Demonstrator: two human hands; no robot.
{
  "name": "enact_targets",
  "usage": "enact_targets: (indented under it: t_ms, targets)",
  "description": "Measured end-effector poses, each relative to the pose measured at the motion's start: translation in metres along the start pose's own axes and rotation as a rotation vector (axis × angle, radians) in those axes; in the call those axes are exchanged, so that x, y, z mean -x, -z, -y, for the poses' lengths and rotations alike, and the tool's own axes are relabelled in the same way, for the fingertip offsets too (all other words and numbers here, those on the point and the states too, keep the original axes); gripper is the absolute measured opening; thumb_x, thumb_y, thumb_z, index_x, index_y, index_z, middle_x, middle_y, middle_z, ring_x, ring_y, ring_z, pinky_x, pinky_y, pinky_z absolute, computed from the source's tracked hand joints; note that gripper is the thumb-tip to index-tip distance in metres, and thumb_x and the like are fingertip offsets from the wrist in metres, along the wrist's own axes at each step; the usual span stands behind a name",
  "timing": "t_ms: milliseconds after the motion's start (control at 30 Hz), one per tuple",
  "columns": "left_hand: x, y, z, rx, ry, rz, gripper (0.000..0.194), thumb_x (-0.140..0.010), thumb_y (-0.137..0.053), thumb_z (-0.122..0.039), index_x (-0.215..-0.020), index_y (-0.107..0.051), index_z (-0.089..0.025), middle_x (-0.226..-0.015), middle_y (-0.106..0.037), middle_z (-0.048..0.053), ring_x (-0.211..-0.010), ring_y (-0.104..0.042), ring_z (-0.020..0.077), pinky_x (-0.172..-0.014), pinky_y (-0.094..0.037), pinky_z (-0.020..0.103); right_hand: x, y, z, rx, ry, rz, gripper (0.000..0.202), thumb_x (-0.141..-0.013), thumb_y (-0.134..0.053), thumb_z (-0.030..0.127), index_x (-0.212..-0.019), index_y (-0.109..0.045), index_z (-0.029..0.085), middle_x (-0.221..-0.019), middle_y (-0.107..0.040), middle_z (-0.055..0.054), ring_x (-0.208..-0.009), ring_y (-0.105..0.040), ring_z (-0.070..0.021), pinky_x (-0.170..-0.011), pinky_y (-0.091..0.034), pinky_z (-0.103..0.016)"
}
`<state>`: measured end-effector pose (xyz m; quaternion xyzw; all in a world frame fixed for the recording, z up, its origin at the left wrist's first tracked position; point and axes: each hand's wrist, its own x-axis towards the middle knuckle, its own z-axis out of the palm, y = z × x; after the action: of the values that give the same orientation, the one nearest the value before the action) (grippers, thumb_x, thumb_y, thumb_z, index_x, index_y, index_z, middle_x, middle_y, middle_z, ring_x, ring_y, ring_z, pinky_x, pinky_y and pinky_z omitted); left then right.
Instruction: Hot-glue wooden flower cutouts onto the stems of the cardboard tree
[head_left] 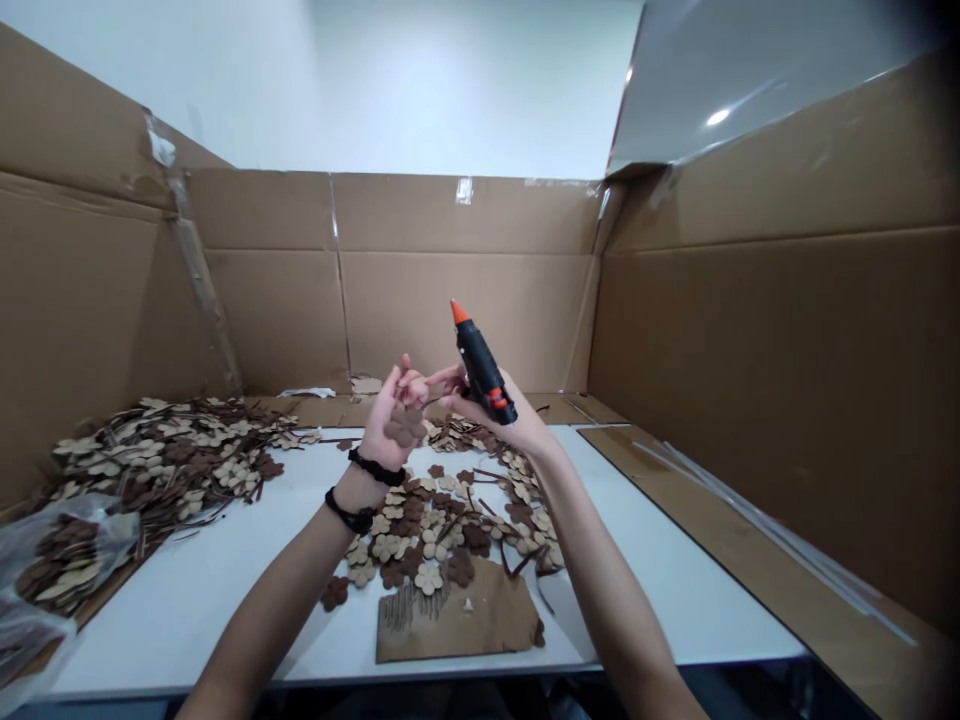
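A black glue gun (481, 362) with an orange nozzle is gripped in my right hand (521, 418), its tip pointing up and slightly left. My left hand (384, 415) is raised beside it, fingers curled, with a brown flower cutout (405, 428) held against the palm. A thin dark stem seems to run from the flower toward my right fingers, which nearly meet my left ones; whether they touch it I cannot tell. Below both hands, beige and brown flower cutouts (433, 530) are scattered with dark strips among them.
A large heap of flower cutouts and strips (187, 450) lies at the left, beside a clear plastic bag (67, 560). A cardboard piece (465, 625) sits at the front of the white table (247, 570). Clear glue sticks (765, 530) rest on cardboard at right. Cardboard walls (465, 310) surround the table.
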<state>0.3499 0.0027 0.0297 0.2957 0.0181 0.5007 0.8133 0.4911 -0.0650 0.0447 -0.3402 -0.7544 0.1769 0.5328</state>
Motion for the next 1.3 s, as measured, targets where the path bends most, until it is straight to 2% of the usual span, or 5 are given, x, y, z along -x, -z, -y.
enact_targets:
  t_ms: [133, 467, 767, 1100, 1300]
  targets:
    - [-0.002, 0.005, 0.004, 0.045, 0.201, -0.104, 0.033, -0.098, -0.032, -0.026, -0.082, -0.058, -0.016, -0.054, -0.053, -0.003, -0.043, -0.051, 0.0068, -0.04, -0.038, 0.015, -0.001, -0.015, 0.005, -0.058, 0.042, 0.065, 0.045, -0.077, -0.067, 0.038, -0.116, -0.055, 0.019, -0.103, -0.063, -0.008, -0.087, -0.06, -0.018, -0.08, -0.049, -0.034]
    - [0.006, 0.001, 0.004, -0.237, 0.18, -0.139, 0.041, -0.096, -0.021, -0.037, -0.077, -0.052, -0.017, -0.052, -0.053, -0.001, -0.037, -0.041, 0.0094, -0.041, -0.036, 0.022, -0.001, -0.024, -0.005, -0.031, -0.062, 0.144, 0.03, -0.077, -0.064, 0.033, -0.103, -0.054, 0.021, -0.087, -0.057, -0.002, -0.068, -0.051, -0.0121, -0.06, -0.045, -0.026]
    - [0.011, -0.006, 0.022, -0.881, -0.287, 0.131, 0.043, -0.09, -0.039, -0.049, -0.105, -0.061, -0.015, -0.113, -0.066, 0.01, -0.106, -0.059, 0.0193, -0.097, -0.043, 0.033, -0.009, -0.006, -0.026, -0.141, -0.139, -0.453, 0.035, -0.067, -0.073, 0.038, -0.081, -0.047, 0.02, -0.076, -0.054, 0.002, -0.068, -0.051, -0.0112, -0.065, -0.044, -0.026]
    - [-0.001, 0.005, 0.004, -0.988, -0.291, 0.092, 0.03, -0.083, -0.059, -0.037, -0.102, -0.064, -0.015, -0.102, -0.071, 0.008, -0.075, -0.068, 0.0169, -0.084, -0.048, 0.031, 0.0, 0.01, -0.006, -0.061, -0.235, -0.321, 0.047, -0.081, -0.048, 0.064, -0.08, -0.054, 0.018, -0.05, -0.04, 0.006, -0.045, -0.036, -0.008, -0.047, -0.03, -0.023]
    - [-0.001, 0.006, -0.006, -1.009, -0.305, 0.103, 0.032, -0.085, -0.057, -0.042, -0.1, -0.067, -0.016, -0.103, -0.071, 0.008, -0.073, -0.068, 0.0175, -0.083, -0.048, 0.031, 0.007, 0.032, -0.005, -0.088, -0.209, -0.352, 0.052, -0.08, -0.048, 0.066, -0.068, -0.06, 0.017, -0.066, -0.059, -0.003, -0.042, -0.033, -0.0061, -0.042, -0.026, -0.025]
